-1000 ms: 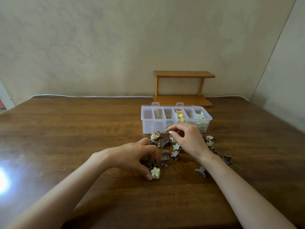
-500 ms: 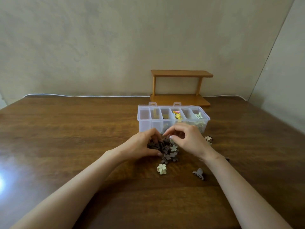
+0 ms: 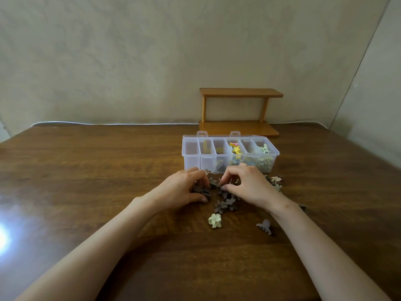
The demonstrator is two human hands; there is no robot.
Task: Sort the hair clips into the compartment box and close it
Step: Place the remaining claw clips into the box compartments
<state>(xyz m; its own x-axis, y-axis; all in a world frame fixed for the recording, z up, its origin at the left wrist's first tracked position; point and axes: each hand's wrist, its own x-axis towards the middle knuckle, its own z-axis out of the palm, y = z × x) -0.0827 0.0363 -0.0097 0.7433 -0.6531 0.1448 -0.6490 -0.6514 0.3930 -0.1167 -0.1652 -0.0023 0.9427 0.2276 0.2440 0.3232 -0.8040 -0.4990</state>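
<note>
A clear plastic compartment box [image 3: 191, 164] stands open on the wooden table, with yellow, pink and pale green clips in some compartments. In front of it lies a heap of brown flower-shaped hair clips [image 3: 225, 203]. My left hand [image 3: 182, 190] curls over several brown clips at the heap's left side. My right hand [image 3: 249, 185] pinches at brown clips in the heap's middle. A cream flower clip [image 3: 214, 220] and a grey claw clip [image 3: 264, 227] lie apart, nearer to me. Beige clips [image 3: 276, 179] rest at the right of the heap.
A small two-tier wooden shelf [image 3: 238, 111] stands behind the box against the wall. A white cable [image 3: 108, 123] runs along the table's back edge. Bright glare [image 3: 2, 235] sits on the table's left side.
My left hand moved forward from the cream clip to the heap near the box. Both hands have drawn the brown clips together into a tighter heap.
</note>
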